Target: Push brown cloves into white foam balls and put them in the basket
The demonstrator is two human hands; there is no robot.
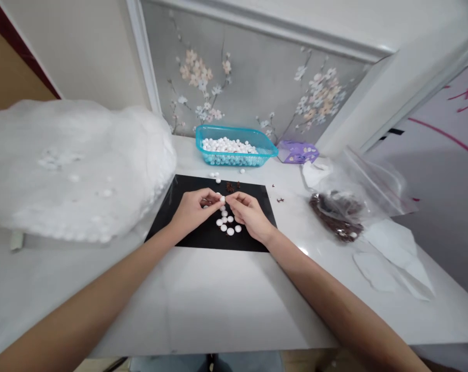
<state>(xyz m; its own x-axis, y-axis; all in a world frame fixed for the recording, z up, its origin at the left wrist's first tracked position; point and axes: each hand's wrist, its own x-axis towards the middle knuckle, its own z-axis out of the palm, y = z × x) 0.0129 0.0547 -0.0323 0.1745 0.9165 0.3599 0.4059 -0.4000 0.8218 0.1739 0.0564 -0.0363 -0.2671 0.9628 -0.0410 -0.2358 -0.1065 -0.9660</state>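
Hands (197, 208) together at a white ball (222, 199), black mat (208, 241) beneath, blue basket (237, 159) of white balls (229, 145) behind

A home setting is being suggested, though a small workshop is not being ruled out. The domestic look is being given by the floral panel (257, 72), which is being framed by pale moulding (143, 59) at the far side. Workshop use is being hinted at by the glossy white worktop (202, 299), on which a bulging translucent bag (82, 170) is being kept at left and small white balls (226, 144) are being held in a blue basket (265, 155).
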